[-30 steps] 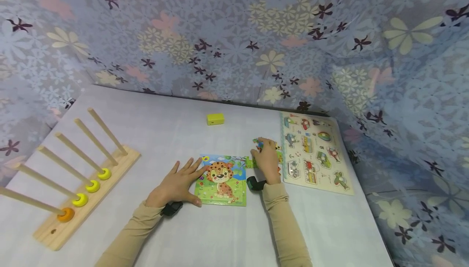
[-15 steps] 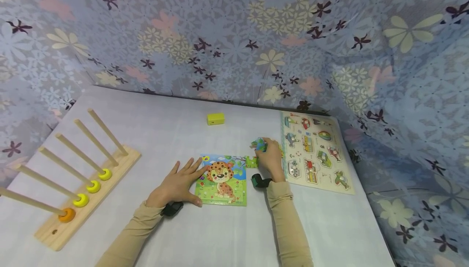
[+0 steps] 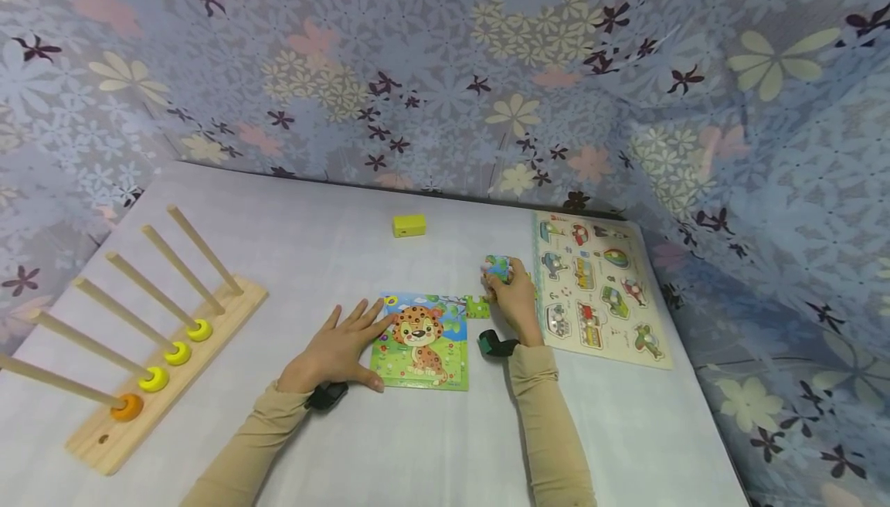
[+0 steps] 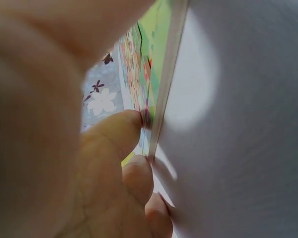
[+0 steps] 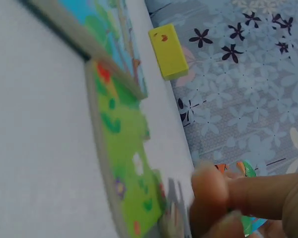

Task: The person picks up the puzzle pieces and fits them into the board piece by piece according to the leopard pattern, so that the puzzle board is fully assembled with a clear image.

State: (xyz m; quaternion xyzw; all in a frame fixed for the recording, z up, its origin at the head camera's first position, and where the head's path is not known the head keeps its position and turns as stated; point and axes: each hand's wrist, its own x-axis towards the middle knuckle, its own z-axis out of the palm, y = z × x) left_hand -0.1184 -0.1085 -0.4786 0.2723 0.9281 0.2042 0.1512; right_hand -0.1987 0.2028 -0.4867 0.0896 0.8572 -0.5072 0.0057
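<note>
A square leopard jigsaw puzzle (image 3: 426,337) lies flat on the table in the head view. My left hand (image 3: 337,352) is spread beside it, index fingertip and thumb reaching its left edge; the left wrist view shows fingertips against the board's rim (image 4: 165,94). To the right of the board, my right hand (image 3: 516,306) pinches a small blue-and-green puzzle piece (image 3: 497,266) between thumb and fingers. Under that hand lies a green puzzle piece (image 3: 477,307), touching the board's right side. It looks long in the right wrist view, where fingers partly cover the held piece (image 5: 249,169).
On the right stands a pale picture board (image 3: 605,290) with vehicle shapes, close to my right hand. A yellow block (image 3: 409,226) sits behind the puzzle. To the left is a wooden peg rack (image 3: 170,375) with upright rods and several rings. A floral cloth (image 3: 431,74) hangs behind.
My right hand has picked up the blue-and-green puzzle piece, shifted slightly right, and turned the piece in its fingers. The left hand and the leopard puzzle have stayed in place.
</note>
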